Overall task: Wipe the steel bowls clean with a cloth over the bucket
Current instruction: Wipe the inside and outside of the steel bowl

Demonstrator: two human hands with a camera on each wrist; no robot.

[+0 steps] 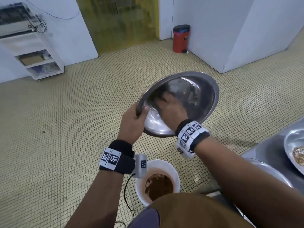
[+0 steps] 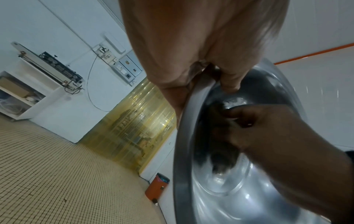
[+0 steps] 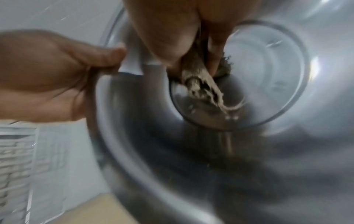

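Observation:
A large steel bowl [image 1: 202,99] is held tilted toward me in the air, above and beyond the white bucket [image 1: 171,168] on the floor. My left hand [image 1: 133,119] grips its near-left rim, thumb inside [image 2: 229,84]. My right hand [image 1: 171,106] reaches into the bowl [image 3: 268,75] and holds a frayed grey-brown cloth [image 3: 199,81] against the inner wall. In the left wrist view the cloth [image 2: 222,157] looks dark under the right hand [image 2: 268,136]. The bucket holds brown residue [image 1: 158,185].
A steel counter [image 1: 269,152] at the right carries another steel bowl [image 1: 292,145] with food scraps in it. A red pedal bin [image 1: 181,38] stands by the far wall. White shelving [image 1: 37,58] stands at the left. A black cable [image 1: 126,195] hangs beside the bucket.

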